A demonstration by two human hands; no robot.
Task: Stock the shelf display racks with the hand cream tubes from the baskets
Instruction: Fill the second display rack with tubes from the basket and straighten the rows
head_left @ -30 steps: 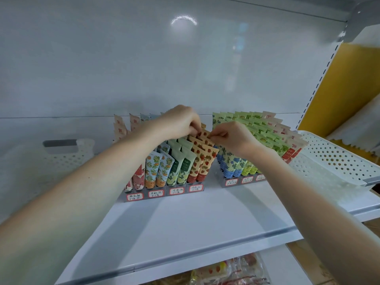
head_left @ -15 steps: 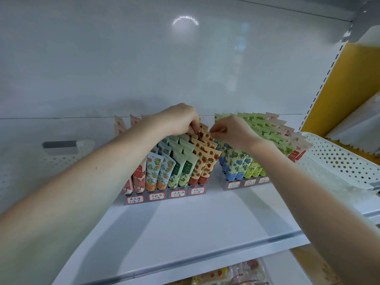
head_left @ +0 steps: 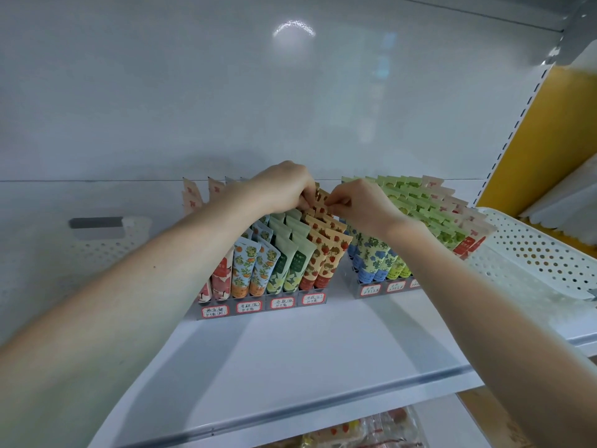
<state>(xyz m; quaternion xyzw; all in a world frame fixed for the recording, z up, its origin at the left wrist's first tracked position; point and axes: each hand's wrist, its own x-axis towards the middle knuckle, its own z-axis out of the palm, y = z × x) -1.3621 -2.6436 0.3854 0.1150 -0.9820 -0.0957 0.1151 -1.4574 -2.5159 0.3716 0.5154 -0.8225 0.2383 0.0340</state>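
Two clear display racks stand on the white shelf [head_left: 290, 357]. The left rack [head_left: 263, 307] holds rows of pink, orange-print, green and strawberry-print hand cream tubes. The right rack [head_left: 384, 287] holds blue-flower, light green and red-marked tubes. My left hand [head_left: 284, 187] and my right hand [head_left: 353, 203] meet over the back of the strawberry-print row [head_left: 326, 253]. Both pinch the crimped top of a strawberry tube [head_left: 321, 200] at the rear of that row. The tube's lower part is hidden behind the tubes in front.
A white perforated basket [head_left: 536, 250] sits at the right end of the shelf, beside the right rack. Another white basket [head_left: 106, 240] stands at the left, dim behind a pane. Packaged goods [head_left: 371, 431] lie on the shelf below. A yellow panel [head_left: 549, 134] borders the right.
Both hands have stayed at the back of the strawberry row, shifting slightly upward and closer together around the tube's top. The view has moved a little.
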